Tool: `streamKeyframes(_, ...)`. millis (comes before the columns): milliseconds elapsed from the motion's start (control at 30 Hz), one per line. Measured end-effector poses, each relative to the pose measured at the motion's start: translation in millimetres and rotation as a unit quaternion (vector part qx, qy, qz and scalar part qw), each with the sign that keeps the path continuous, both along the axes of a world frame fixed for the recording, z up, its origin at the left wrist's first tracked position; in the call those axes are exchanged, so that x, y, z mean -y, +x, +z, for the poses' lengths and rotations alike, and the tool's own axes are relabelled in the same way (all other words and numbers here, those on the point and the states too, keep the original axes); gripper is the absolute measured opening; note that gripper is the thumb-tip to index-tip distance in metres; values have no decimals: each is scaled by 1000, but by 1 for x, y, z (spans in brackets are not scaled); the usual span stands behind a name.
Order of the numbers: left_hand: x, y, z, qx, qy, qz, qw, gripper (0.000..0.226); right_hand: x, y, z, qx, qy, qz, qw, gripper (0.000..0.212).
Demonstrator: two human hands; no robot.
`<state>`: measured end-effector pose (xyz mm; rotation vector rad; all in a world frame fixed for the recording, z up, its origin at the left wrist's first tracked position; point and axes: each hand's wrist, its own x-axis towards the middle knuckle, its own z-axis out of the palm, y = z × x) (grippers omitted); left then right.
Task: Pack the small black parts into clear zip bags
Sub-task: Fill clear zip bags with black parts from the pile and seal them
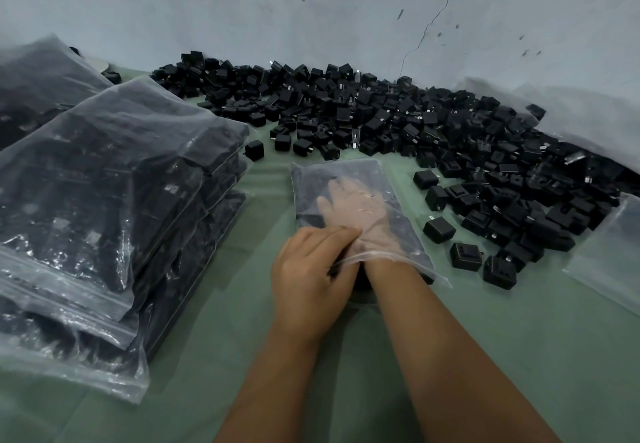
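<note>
A clear zip bag [360,214] lies flat on the green-covered desk [519,338], its open mouth turned toward the person. The right hand [356,210] is pushed inside the bag past the wrist, fingers spread and nearly straight, seen palely through the plastic; this grip is released, clasping nothing that can be made out, and it rests over the dark parts already in the bag. The left hand [311,269] sits at the bag's mouth, just left of the right wrist, its fingers curled and pinching the near edge of the plastic, so this grip is grasping the bag.

The loose black plug adapters [415,123] lie in a wide heap along the back of the desk against the pale wall [311,9], spilling down the right side. The nearest strays [465,257] sit just right of the bag, apart from both hands.

To the left a stack of filled zip bags [114,220] is piled several deep, zip strips toward the person, with another filled bag [38,85] behind it. At the right edge lies part of a clear plastic sheet or bag [609,262]; which it is cannot be told.
</note>
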<state>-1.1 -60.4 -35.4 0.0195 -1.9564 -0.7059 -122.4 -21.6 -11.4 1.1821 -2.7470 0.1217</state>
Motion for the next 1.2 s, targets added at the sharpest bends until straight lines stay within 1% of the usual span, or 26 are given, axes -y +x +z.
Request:
streamKeyframes(33,0,0,0,2,1,-2,1000,19,2,-1,2,-33,28,-21,999,45)
streamKeyframes(67,0,0,1,5,1,-3,1000,18,3,0,4,-23,8,-53,998,41)
streamKeyframes(100,1,1,1,9,2,-5,1000,17,1,-3,-1,-12,-21,-58,998,38)
streamKeyframes(167,1,2,1,16,0,-5,1000,15,-7,6,-4,55,-57,-50,996,33)
streamKeyframes(200,2,2,2,20,-1,-3,1000,16,-13,11,-7,103,-55,-41,992,33)
streamKeyframes(233,2,2,2,24,-1,-1,1000,18,-20,18,-9,146,-42,-32,988,37)
streamKeyframes(267,2,3,3,26,0,-1,1000,21,-29,25,-8,170,-13,-31,985,41)
streamKeyframes(300,2,3,4,29,3,-2,1000,22,-36,33,-6,166,-4,-31,986,39)
streamKeyframes(333,2,4,4,32,5,-3,999,24,-45,42,-3,141,-15,-28,990,33)
streamKeyframes(367,2,4,5,36,5,-3,999,24,-53,53,0,110,-59,-12,992,27)
streamKeyframes(400,2,5,5,38,6,-2,999,24,-59,64,3,75,-132,11,988,23)
streamKeyframes(433,2,5,5,40,10,0,999,24,-66,74,6,46,-191,31,980,22)
streamKeyframes(500,0,6,5,45,23,3,999,22,-77,87,5,5,-246,47,968,20)
streamKeyframes(567,-1,7,6,59,37,5,998,21,-88,94,-2,-78,-292,62,951,17)
streamKeyframes(600,-1,8,6,72,44,4,996,22,-94,94,-5,-125,-323,57,937,17)
streamKeyframes(633,-1,9,6,88,48,2,995,23,-101,93,-7,-162,-366,43,915,18)
streamKeyframes(667,0,10,6,106,47,-1,993,25,-108,92,-6,-174,-413,16,894,19)
streamKeyframes(733,3,11,6,151,25,-7,988,30,-121,85,-5,-145,-491,-74,856,19)
streamKeyframes(767,4,13,5,174,9,-12,985,37,-128,80,-6,-122,-507,-130,843,20)
streamKeyframes(800,5,14,5,196,-9,-20,980,47,-135,74,-7,-100,-497,-182,843,24)
streamKeyframes(833,7,15,5,219,-28,-32,975,58,-142,68,-9,-78,-465,-228,852,33)
streamKeyframes(900,10,16,3,272,-54,-54,959,73,-153,58,-15,-35,-365,-313,876,47)
streamKeyframes(933,12,16,2,295,-60,-59,952,76,-155,55,-17,-16,-318,-344,884,49)
streamKeyframes(1033,16,12,-2,324,-55,-48,943,69,-155,52,-24,-4,-241,-377,894,44)
streamKeyframes(1100,16,10,-5,322,-53,-38,944,61,-154,51,-25,-14,-229,-381,896,43)
streamKeyframes(1200,16,6,-10,320,-53,-29,946,57,-154,47,-26,-23,-233,-386,892,46)
